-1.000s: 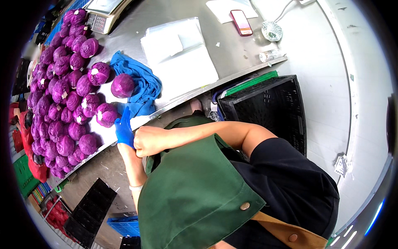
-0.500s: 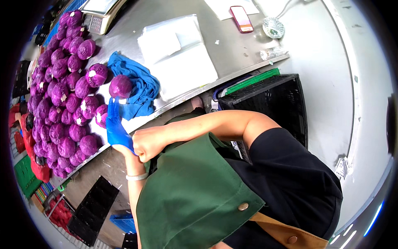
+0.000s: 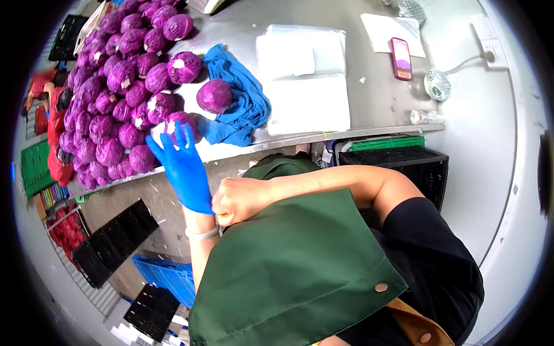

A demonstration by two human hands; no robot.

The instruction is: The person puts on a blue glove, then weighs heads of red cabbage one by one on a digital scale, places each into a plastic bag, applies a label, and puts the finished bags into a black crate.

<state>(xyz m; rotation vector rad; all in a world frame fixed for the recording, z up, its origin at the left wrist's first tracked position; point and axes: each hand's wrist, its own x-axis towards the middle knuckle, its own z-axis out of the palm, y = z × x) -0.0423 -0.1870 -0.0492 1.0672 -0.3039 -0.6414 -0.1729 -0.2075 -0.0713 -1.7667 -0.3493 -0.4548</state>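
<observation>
My left hand (image 3: 183,167) wears a blue disposable glove (image 3: 193,187) and is open, its fingers spread upward near the table's front edge. My bare right hand (image 3: 239,200) is closed at the left wrist, pinching the glove's cuff. Just beyond the gloved fingertips lies a large pile of red cabbages (image 3: 121,112), purple with pale cut stems. One cabbage (image 3: 214,96) rests apart from the pile, against a crumpled blue cloth (image 3: 245,95).
On the metal table (image 3: 329,12) are a stack of clear plastic bags (image 3: 309,104), white sheets (image 3: 378,32), a phone (image 3: 401,57) and a clear bottle-like item (image 3: 426,117). Black crates (image 3: 410,164) stand under the right end. More black crates (image 3: 115,242) and a blue crate (image 3: 167,277) stand lower left.
The view has turned, so the table sits more level. My left fingers have gone from held together to spread apart. My right hand still grips the cuff.
</observation>
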